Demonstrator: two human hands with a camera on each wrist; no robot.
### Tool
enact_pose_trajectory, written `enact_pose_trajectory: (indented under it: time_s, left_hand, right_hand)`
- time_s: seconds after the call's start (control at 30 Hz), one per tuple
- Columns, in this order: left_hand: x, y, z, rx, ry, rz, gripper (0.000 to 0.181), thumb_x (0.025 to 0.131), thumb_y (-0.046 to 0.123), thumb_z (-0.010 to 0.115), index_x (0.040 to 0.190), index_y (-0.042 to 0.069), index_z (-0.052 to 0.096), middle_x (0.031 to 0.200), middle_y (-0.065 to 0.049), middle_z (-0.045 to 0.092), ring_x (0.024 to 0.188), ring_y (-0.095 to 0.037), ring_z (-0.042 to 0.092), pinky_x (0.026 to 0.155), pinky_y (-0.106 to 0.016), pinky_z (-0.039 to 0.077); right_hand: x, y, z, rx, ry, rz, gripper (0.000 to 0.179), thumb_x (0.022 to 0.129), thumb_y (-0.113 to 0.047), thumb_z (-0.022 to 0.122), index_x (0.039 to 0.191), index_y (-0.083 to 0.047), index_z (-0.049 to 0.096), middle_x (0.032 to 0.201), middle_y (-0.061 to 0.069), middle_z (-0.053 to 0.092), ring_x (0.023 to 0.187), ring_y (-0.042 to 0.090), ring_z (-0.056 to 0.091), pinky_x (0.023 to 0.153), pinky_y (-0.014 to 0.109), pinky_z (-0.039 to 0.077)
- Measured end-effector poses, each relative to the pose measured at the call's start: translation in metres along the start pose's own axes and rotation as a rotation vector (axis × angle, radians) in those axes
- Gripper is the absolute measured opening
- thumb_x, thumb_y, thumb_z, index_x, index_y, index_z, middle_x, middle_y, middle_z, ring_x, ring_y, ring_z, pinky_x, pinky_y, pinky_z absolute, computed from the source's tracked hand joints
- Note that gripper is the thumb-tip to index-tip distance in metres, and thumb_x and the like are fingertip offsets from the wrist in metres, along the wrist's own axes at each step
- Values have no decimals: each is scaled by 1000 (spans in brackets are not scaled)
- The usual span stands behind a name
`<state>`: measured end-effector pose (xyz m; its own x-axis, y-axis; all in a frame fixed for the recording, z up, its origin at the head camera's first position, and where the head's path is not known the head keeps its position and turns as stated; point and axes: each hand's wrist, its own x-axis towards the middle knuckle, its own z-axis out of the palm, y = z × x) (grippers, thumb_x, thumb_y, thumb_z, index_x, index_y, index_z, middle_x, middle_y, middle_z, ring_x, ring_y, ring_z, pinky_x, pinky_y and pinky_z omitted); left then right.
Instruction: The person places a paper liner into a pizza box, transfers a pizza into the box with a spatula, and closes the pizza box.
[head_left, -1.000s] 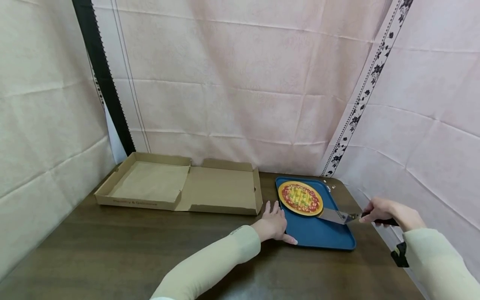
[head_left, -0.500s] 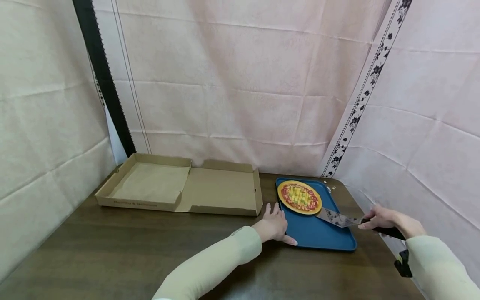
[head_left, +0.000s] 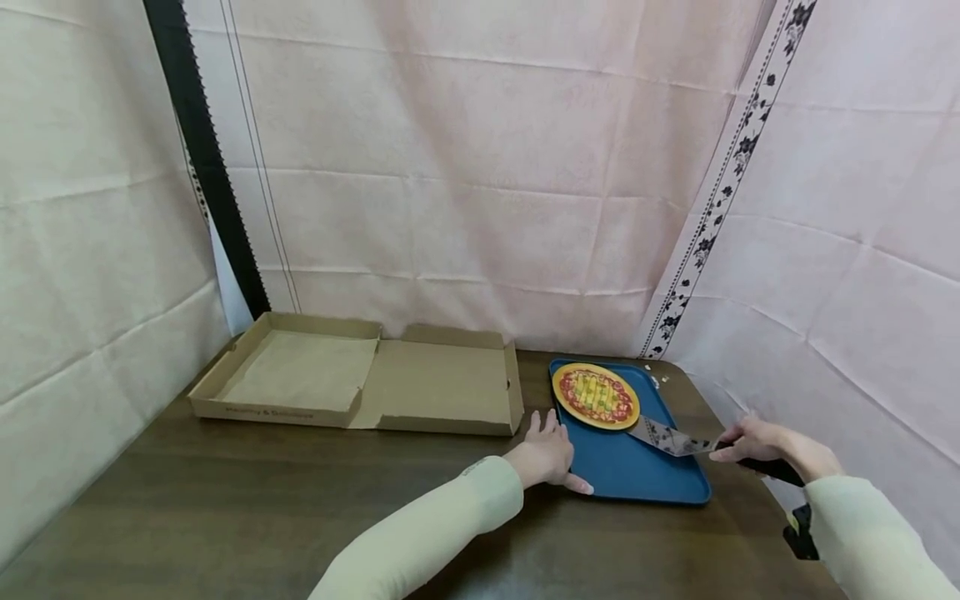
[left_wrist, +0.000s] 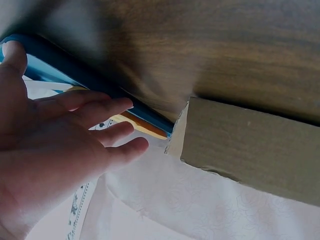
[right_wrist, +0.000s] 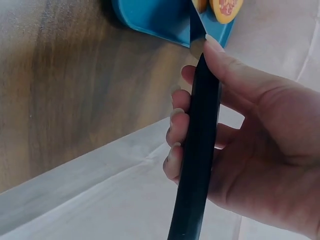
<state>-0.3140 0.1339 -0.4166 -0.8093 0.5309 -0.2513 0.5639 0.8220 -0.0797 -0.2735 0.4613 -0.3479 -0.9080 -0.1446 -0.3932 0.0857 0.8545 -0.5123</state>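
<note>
In the head view, a round pizza (head_left: 596,396) with red and yellow topping lies on the far part of a blue tray (head_left: 637,475). My right hand (head_left: 765,443) grips the black handle of a metal spatula (head_left: 667,437), fingers curled round it in the right wrist view. The blade's front meets the pizza's near right edge; how far it reaches underneath is hidden. My left hand (head_left: 546,454) is at the tray's left side, fingers extended and thumb at the near rim. In the left wrist view its fingers (left_wrist: 115,107) lie along the tray's edge, holding nothing.
An unfolded cardboard pizza box (head_left: 442,379) lies left of the tray, its near corner close to my left fingers. Small pale scraps (head_left: 654,379) lie beyond the tray's far right corner. Pale cloth (head_left: 465,167) hangs behind and on both sides of the wooden table (head_left: 225,500).
My right hand has lowered slightly and the spatula's handle end has tipped down, so the blade now reflects the patterned cloth. The pizza has shifted slightly left on the tray. My left hand stays put.
</note>
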Motion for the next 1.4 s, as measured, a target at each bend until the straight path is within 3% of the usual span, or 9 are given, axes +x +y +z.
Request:
enact_pose_trajectory:
  time_s: [0.17,0.37,0.57,0.73,1.13,1.4]
  left_hand:
    - [0,2,5,2,-1,-4,100,78,81,45,153,16,28,161,-1,23,152,-17,8,124,-41,8]
    - [1,5,7,11,0,-23,102,77,83,44,153,18,26,161,0,23,152,-15,9,123,-39,9]
    - [3,3,7,-19,-20,-28,100,79,80,45,154,17,25,162,0,21,152,-16,7,124,-41,6]
    - [1,0,3,-9,10,-28,100,78,81,45,153,17,28,161,0,24,152,-16,11,123,-40,10]
    - [3,0,3,11,2,-32,102,77,83,44,153,17,27,161,1,24,152,-16,10,123,-40,11]
    - [5,0,1,19,-6,-42,103,76,84,42,154,18,26,161,3,23,152,-15,11,123,-39,11]
  right_hand:
    - [2,2,4,-24,5,-14,31,92,-18,65,104,10,65,62,-1,50,50,10,44,49,27,42]
    - [0,-3,-5,-47,-28,-11,33,92,-19,65,107,10,65,66,0,51,53,11,45,50,26,42]
    - [-3,-25,-16,-65,-111,71,23,90,-24,68,99,-3,69,62,-1,49,53,11,44,50,23,38]
    - [0,-42,-18,-86,-149,79,26,91,-28,66,105,-6,68,63,-1,50,53,10,43,51,24,37]
    - [8,-43,-9,-32,-148,25,40,96,-25,59,124,5,60,59,-2,44,49,9,39,48,22,32]
    - [10,-42,-6,-39,-143,-55,41,95,-22,60,117,12,60,58,-2,43,50,9,40,50,23,38]
